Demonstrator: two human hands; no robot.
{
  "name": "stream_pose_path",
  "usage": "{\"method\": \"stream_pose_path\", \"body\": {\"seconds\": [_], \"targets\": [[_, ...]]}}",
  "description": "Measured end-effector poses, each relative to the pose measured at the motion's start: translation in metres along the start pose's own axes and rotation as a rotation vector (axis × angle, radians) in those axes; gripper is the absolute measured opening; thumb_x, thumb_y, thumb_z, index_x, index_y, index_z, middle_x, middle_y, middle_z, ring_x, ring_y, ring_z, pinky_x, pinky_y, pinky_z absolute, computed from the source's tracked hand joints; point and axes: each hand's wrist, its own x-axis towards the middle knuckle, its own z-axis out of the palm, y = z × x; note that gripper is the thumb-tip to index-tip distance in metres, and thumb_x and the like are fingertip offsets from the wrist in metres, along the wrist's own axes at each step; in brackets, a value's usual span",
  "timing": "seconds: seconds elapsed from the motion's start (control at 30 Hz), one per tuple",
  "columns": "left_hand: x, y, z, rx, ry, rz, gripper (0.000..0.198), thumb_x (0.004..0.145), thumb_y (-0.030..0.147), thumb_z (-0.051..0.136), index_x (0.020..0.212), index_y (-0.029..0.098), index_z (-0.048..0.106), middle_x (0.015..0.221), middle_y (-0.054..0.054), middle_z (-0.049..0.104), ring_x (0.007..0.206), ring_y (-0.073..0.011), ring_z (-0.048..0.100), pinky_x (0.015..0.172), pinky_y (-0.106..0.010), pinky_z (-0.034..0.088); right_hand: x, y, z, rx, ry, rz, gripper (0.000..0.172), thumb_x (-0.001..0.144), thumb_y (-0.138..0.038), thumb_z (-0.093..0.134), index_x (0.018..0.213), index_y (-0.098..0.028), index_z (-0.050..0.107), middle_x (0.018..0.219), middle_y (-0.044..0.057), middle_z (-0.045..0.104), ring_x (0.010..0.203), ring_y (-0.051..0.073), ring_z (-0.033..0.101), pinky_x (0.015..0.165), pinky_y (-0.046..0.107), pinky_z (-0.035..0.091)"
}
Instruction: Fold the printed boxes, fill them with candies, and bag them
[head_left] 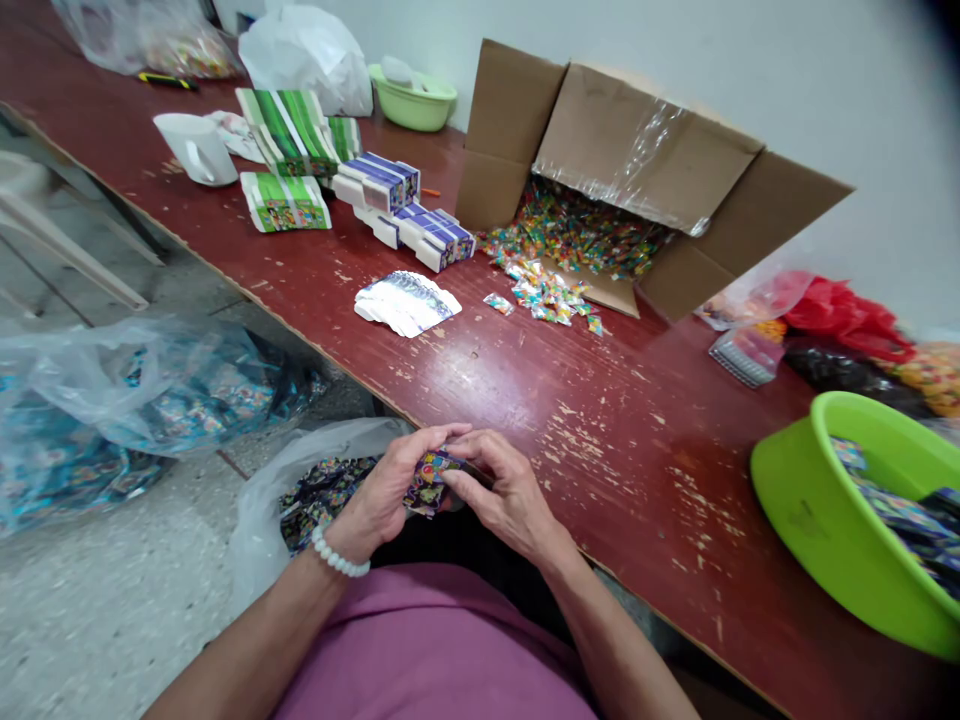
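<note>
Between my two hands, over my lap at the table's front edge, is a small dark printed packet (pixel 429 482) with colourful pictures. My left hand (pixel 390 485), with a bead bracelet at the wrist, has its fingers round the packet's left side and top. From the right, my right hand (pixel 506 490) grips it, the thumb lying on its printed face. Below and left of my left hand, a clear plastic bag (pixel 259 520) holds many similar dark packets. On the red table (pixel 525 400) ahead lies a fanned stack of silvery packets (pixel 407 302).
An open cardboard box (pixel 645 150) spills small wrapped candies (pixel 551 292) onto the table. Purple boxes (pixel 382 182), green boxes (pixel 286 205) and a white cup (pixel 196 150) stand back left. A green basin (pixel 817 520) with packets is at right. Bags of blue packets (pixel 172 390) lie left.
</note>
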Motion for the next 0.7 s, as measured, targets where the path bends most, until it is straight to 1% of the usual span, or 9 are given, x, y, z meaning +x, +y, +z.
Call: {"method": "stream_pose_path", "body": {"seconds": [0.07,0.17,0.23,0.3,0.33,0.4,0.5,0.57,0.7], "targets": [[-0.001,-0.003,-0.008,0.074,0.03,0.075,0.039,0.08,0.038,0.065,0.109,0.014,0.075,0.101,-0.01,0.074,0.079,-0.02,0.066,0.062,-0.025,0.051,0.001,0.003,0.006,-0.073,-0.025,-0.042,0.016,0.087,-0.026,0.068,0.104,-0.027,0.068,0.109,0.006,0.067,0.108,0.023,0.06,0.098,0.04,0.046],[-0.008,-0.007,-0.036,0.259,0.149,0.075,0.045,0.082,0.043,0.061,0.117,0.016,0.071,0.09,-0.006,0.073,0.07,-0.0192,0.064,0.059,-0.026,0.048,0.006,0.012,0.006,-0.078,-0.014,-0.027,0.013,0.086,-0.025,0.067,0.099,-0.026,0.068,0.113,0.007,0.065,0.102,0.021,0.061,0.09,0.035,0.049],[-0.015,-0.006,-0.065,0.432,0.262,0.093,0.047,0.083,0.045,0.059,0.121,0.019,0.068,0.087,-0.004,0.073,0.073,-0.0213,0.065,0.062,-0.028,0.048,0.01,0.021,-0.003,-0.055,0.1,0.035,0.013,0.086,-0.027,0.067,0.099,-0.025,0.069,0.111,0.006,0.065,0.086,0.017,0.062,0.078,0.031,0.05],[-0.021,-0.002,-0.093,0.701,0.341,0.125,0.046,0.082,0.049,0.062,0.12,0.023,0.068,0.098,-0.005,0.074,0.094,-0.0268,0.066,0.077,-0.031,0.049,0.015,0.033,-0.015,-0.051,0.231,0.106,0.013,0.085,-0.028,0.067,0.097,-0.025,0.07,0.097,0.004,0.067,0.072,0.016,0.058,0.069,0.029,0.048],[-0.023,0.002,-0.103,0.831,0.382,0.148,0.046,0.082,0.051,0.063,0.119,0.024,0.069,0.105,-0.005,0.073,0.102,-0.0282,0.064,0.084,-0.033,0.048,0.017,0.039,-0.02,-0.054,0.286,0.132,0.012,0.084,-0.029,0.067,0.095,-0.025,0.07,0.089,0.002,0.067,0.069,0.016,0.058,0.068,0.029,0.047],[-0.019,0.013,-0.112,1.025,0.454,0.259,0.045,0.083,0.053,0.062,0.118,0.025,0.068,0.107,-0.006,0.072,0.102,-0.0282,0.063,0.089,-0.035,0.046,0.019,0.05,-0.025,-0.073,0.369,0.155,0.01,0.084,-0.029,0.068,0.091,-0.024,0.071,0.082,0.002,0.068,0.071,0.018,0.06,0.071,0.031,0.047],[0.008,0.037,-0.095,1.233,0.494,0.533,0.042,0.089,0.05,0.057,0.12,0.023,0.067,0.108,-0.009,0.069,0.1,-0.0275,0.061,0.095,-0.037,0.042,0.019,0.06,-0.024,-0.143,0.406,0.121,0.008,0.086,-0.028,0.065,0.089,-0.024,0.071,0.084,0.003,0.07,0.077,0.021,0.063,0.076,0.034,0.046],[0.039,0.057,-0.074,1.416,0.514,0.689,0.048,0.093,0.048,0.05,0.131,0.019,0.061,0.122,-0.014,0.064,0.11,-0.0311,0.056,0.102,-0.042,0.036,0.017,0.062,-0.021,-0.181,0.385,0.088,0.008,0.087,-0.026,0.063,0.088,-0.025,0.071,0.084,0.003,0.07,0.079,0.022,0.063,0.076,0.035,0.046],[0.11,0.097,-0.037,1.682,0.658,0.73,0.06,0.092,0.047,0.05,0.14,0.01,0.053,0.138,-0.027,0.052,0.122,-0.0456,0.043,0.097,-0.057,0.034,0.016,0.067,-0.019,-0.189,0.386,0.084,0.008,0.089,-0.026,0.061,0.089,-0.026,0.069,0.086,0.003,0.068,0.081,0.023,0.064,0.076,0.035,0.046]]}}
